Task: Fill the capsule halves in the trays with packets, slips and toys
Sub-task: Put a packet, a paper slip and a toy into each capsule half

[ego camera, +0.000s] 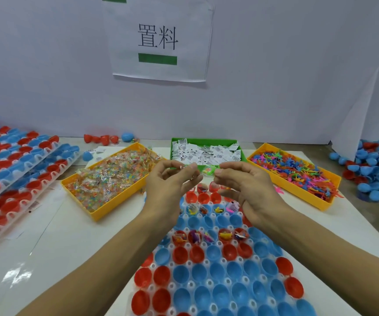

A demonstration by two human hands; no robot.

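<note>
Fingers: on both of my hands they are loosely curled, thumb close to the fingertips; whether anything small is pinched between them I cannot tell.
Left hand (172, 183): raised over the far end of the near tray, thumb tip close to the index finger.
Right hand (243, 185): level with the left one, just beside it, fingertips pointing toward it, not touching.
Near tray (206, 283): clear plastic, lying on the table under my forearms, its cups holding red and blue capsule halves (220, 290).
Filled halves (209, 236): one row midway up the tray and another just below my hands hold bits of toys, packets and paper; the rows closest to me are bare.
Packets bin (106, 179): yellow, left of my hands, heaped with clear packets of coloured beads.
Slips bin (206, 152): green, straight behind my hands, full of white printed slips.
Toys bin (295, 174): yellow, right of my hands, piled with small bright plastic figures.
Stacked trays (17, 169): far left, loaded with red and blue halves.
Loose halves (375, 169): heaped at the far right.
Wall sign (159, 37): white sheet with printed characters and a green bar.
</note>
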